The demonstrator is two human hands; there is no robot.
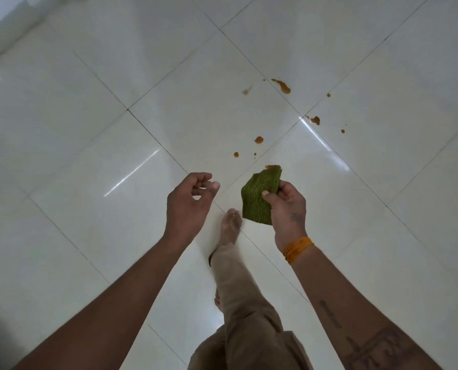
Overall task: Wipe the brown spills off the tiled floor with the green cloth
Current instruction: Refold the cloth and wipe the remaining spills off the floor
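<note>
The green textured cloth (259,196) is being pinched in the right hand (286,209) above the white tiled floor (115,129); the left hand (187,206) is being held loosely open beside it, brown spills (283,86) lying beyond.

the green cloth (259,196) is a small, ribbed, rumpled square held up in the air above the floor (115,129), with a brown stain on its top edge. the floor is glossy white tile with dark grout lines. the brown spills (283,86) lie scattered as separate drops and smears beyond the cloth, some near a tile joint
</note>
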